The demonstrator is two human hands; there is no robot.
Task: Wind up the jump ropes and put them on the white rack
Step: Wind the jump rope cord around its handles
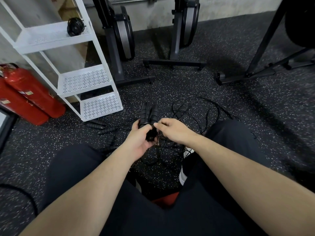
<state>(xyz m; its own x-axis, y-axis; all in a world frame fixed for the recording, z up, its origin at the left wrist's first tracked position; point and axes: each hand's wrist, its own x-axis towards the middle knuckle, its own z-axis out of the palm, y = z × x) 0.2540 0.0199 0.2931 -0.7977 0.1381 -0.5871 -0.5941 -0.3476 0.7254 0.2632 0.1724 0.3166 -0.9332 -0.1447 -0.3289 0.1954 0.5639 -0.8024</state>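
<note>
Your two bare forearms reach forward over your dark-trousered knees, meeting above the speckled floor [238, 103]. Your left hand [141, 138] curls around a bundle of black jump-rope handles [149, 113], palm turned inward, with the handle ends pointing up and away from you. Your right hand [172, 130] comes in from the side, its fingertips pinching the thin black cord [196, 108] right at the bundle. That cord trails off in loose loops on the floor just beyond your right knee. Several more handles [102, 126], at least three, lie on the floor by the foot of the white rack [92, 79]. One wound rope [75, 27] already sits on the rack's top shelf; three shelves show. Two red fire extinguishers [29, 94] lie left of the rack.
</note>
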